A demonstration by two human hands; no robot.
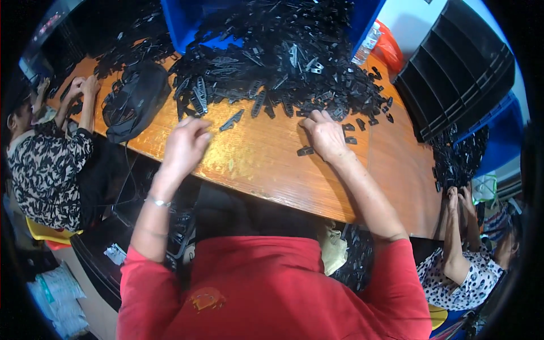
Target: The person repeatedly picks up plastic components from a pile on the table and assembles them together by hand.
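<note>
My left hand (186, 144) hovers over the near left part of the wooden table (266, 170). It is slightly blurred, its thumb stands apart from loosely bent fingers, and nothing shows in it. A long grey-black ribbed plastic piece (231, 120) lies just right of it. At the near edge of a big heap of black plastic parts (255, 71), my right hand (327, 136) reaches down with bent fingers drawn together; whatever is under the fingertips is hidden. Beside its wrist lies a small black plastic clip (305, 151), with several similar clips to its right.
A blue bin (362, 22) lies tipped behind the heap. A black bag (139, 99) sits at the left, a clear bottle (368, 42) at the back right. Black stacked trays (453, 68) stand at the right. One co-worker (48, 164) sits left, another (459, 272) right.
</note>
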